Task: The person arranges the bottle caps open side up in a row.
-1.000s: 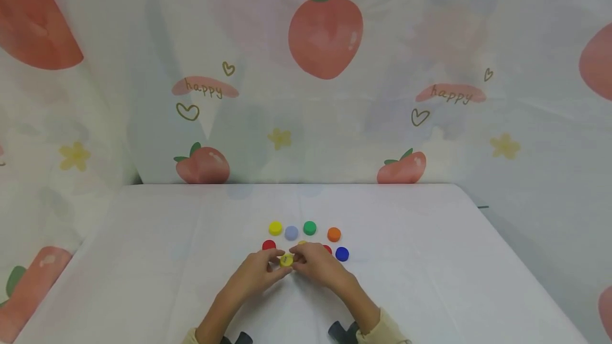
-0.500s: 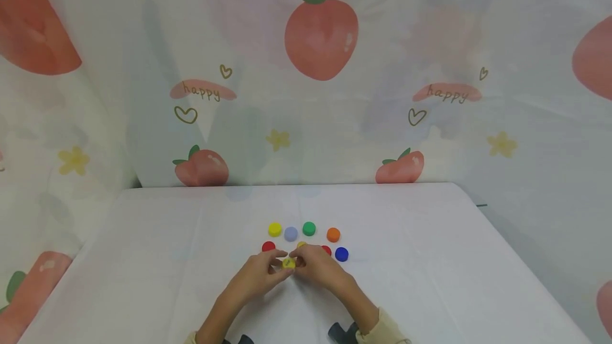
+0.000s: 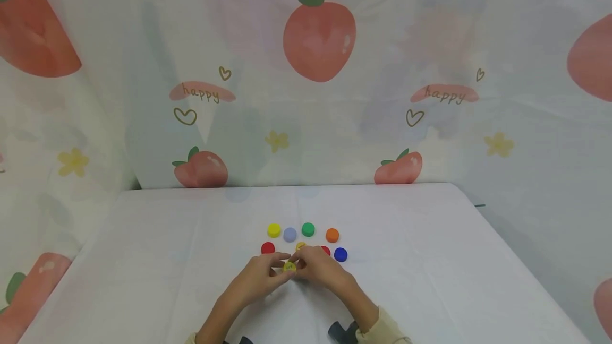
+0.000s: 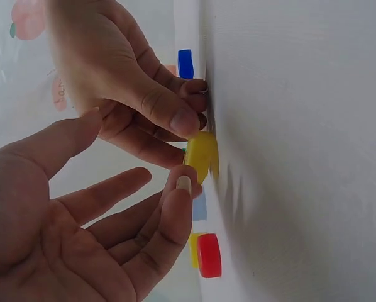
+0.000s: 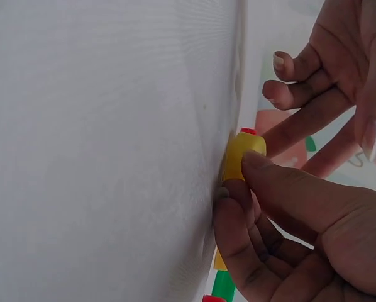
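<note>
A yellow round cap, with dark marks on its top, is on the white table between my two hands. My right hand pinches it between thumb and fingers; the right wrist view shows the thumb on the cap close up. My left hand is at the cap's left side, fingers loosely bent. In the left wrist view a fingertip of this hand touches or almost touches the cap, while thumb and index stand apart from it.
Behind the hands lie more round caps: yellow, light blue, green, orange, red and dark blue. Another yellow and a second red are partly covered by my right hand. A patterned cloth hangs behind the table.
The yellow cap between my hands has shifted slightly towards me and to the right. My hands have drawn a little closer together. The other caps keep their places.
</note>
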A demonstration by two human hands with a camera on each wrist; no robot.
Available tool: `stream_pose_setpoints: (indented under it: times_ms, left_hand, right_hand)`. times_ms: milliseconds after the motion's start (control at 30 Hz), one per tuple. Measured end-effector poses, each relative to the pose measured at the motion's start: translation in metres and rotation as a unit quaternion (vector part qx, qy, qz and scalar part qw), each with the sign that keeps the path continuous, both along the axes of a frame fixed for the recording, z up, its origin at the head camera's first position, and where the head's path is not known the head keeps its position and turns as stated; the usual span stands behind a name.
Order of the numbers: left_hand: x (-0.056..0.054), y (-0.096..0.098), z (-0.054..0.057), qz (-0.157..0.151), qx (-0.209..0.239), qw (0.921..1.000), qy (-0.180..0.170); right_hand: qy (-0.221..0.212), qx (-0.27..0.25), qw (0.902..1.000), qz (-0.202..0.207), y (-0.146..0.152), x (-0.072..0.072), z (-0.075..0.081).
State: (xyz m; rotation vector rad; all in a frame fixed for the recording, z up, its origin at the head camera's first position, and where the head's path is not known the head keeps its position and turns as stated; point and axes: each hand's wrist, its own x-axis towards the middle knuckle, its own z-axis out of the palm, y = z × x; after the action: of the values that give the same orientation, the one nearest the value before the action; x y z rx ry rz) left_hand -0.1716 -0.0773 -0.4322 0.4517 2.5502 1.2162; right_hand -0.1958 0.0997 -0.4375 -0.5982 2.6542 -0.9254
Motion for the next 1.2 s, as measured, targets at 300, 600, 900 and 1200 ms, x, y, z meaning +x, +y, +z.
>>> stream_pose_setpoints:
  times_ms: [300,600,900,1200]
  left_hand:
    - [0.000,-0.002,0.001,-0.014,0.006,0.9998,0.010]
    - [0.000,-0.007,0.005,-0.013,0.030,0.9976,0.061]
    - [0.000,-0.008,0.004,0.040,0.018,0.9935,0.105]
    - [-0.001,-0.011,0.003,0.069,0.033,0.9942,0.076]
  right_hand:
    - [-0.006,-0.010,0.9999,0.001,0.003,-0.002,0.002]
    - [-0.021,-0.037,0.9990,0.013,0.007,-0.002,0.010]
    - [0.004,-0.080,0.9956,0.049,0.006,0.002,0.021]
    - [0.005,-0.088,0.9944,0.059,0.003,0.004,0.025]
